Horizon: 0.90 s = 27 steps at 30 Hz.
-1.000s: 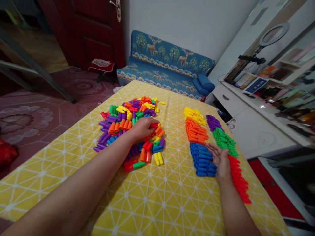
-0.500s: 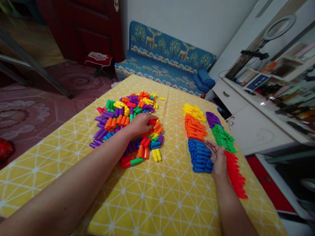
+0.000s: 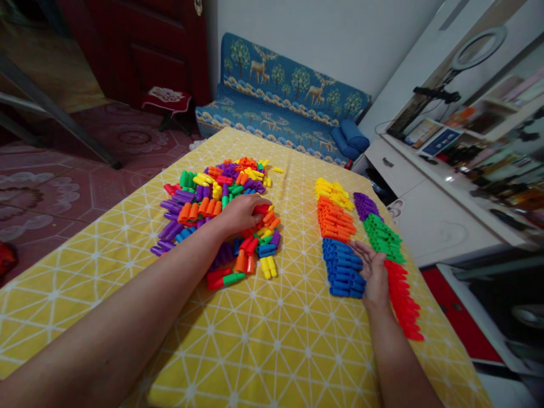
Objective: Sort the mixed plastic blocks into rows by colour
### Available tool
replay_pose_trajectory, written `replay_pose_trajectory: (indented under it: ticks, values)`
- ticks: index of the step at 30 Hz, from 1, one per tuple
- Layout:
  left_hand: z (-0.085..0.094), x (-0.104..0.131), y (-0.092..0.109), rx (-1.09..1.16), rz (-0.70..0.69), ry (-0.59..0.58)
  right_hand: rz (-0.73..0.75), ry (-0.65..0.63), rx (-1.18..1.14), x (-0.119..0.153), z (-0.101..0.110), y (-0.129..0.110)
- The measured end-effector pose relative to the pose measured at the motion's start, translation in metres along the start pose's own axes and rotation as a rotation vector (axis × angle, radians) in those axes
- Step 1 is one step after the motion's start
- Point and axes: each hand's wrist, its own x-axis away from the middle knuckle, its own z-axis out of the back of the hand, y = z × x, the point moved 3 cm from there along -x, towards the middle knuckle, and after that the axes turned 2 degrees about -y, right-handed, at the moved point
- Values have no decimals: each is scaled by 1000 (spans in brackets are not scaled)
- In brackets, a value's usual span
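On the left of the table lies a mixed pile of bullet-shaped plastic building toys [image 3: 208, 208] in several colours. My left hand [image 3: 244, 214] reaches into its right side, fingers curled round a red bullet-shaped toy [image 3: 262, 209]; the fingertips are partly hidden. To the right, the toys lie stacked by colour. My right hand [image 3: 374, 272] rests open with fingers stretched out along the right side of the blue stack [image 3: 342, 269]. Behind that stack are the orange stack [image 3: 334, 220] and the yellow stack [image 3: 334, 194]. Further right run the purple [image 3: 366, 206], green [image 3: 382, 237] and red [image 3: 403, 300] stacks.
A yellow cloth with white lines covers the table [image 3: 276, 345]. Beyond it stands a blue patterned sofa [image 3: 293, 85]. A white cabinet [image 3: 408, 187] holding many small items is at the right. A red-topped stool [image 3: 168, 101] stands at the back left.
The view has shifted slightly. Both hands keep nearly the same places, the left in the mixed pile and the right beside the blue stack.
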Motion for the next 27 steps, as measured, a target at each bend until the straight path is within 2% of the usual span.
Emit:
replay_pose_trajectory:
  ticks: [4,8,10,13,16,18,22,24,27]
  values:
    - [1,0,1,3,-6,-3,-30,68,60,3,9,-6]
    - [2,1,2,16,1,-4,-75,196,320,10,34,-16]
    - [3,2,3,51,3,4,-128,180,371,12,41,-18]
    - [7,0,3,171,-3,68,-173,127,369,13,40,-19]
    - [18,-1,5,266,1,173,-193,118,363,12,35,-16]
    - [29,-2,11,231,30,213,-201,121,362,11,34,-14]
    - [48,0,37,146,65,301,-207,136,389,9,36,-12]
    - [52,-2,53,266,39,356,-213,139,388,9,36,-12]
    - [53,-16,62,664,62,450,-207,129,386,11,33,-14]
